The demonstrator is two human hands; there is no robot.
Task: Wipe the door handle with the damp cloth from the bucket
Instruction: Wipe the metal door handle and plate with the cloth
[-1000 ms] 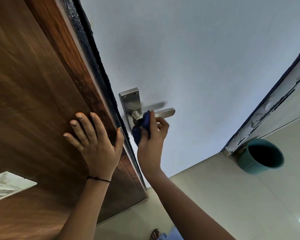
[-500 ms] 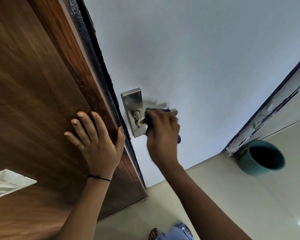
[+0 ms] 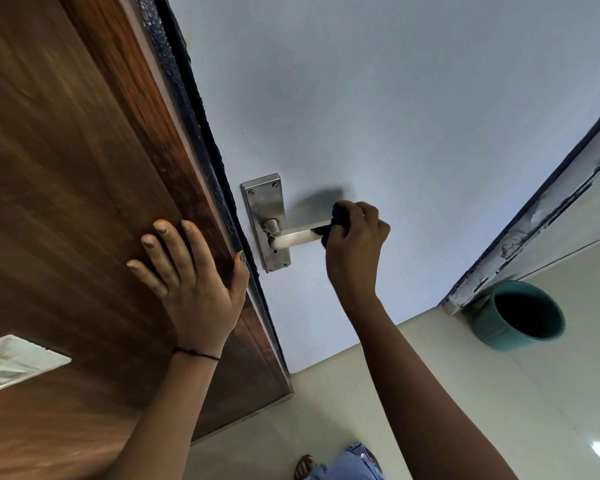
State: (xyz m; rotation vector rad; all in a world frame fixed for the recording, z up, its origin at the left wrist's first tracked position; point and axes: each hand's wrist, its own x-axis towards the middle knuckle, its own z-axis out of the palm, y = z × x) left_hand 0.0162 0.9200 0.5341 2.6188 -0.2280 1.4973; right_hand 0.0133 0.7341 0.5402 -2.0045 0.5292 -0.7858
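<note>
Our right fingers (image 3: 362, 216) curl tight around the dark cloth (image 3: 336, 221), pressing it onto the far end of the door handle (image 3: 298, 235). Our left hand (image 3: 191, 275) lies flat, fingers spread, on the wooden door (image 3: 66, 168). The teal bucket (image 3: 518, 315) sits on the floor (image 3: 430, 393), well apart.

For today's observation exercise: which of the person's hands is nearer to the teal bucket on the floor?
Right. The right hand grips the cloth on the handle, left of and above the bucket. The left hand lies flat on the wooden door, farther left.
</note>
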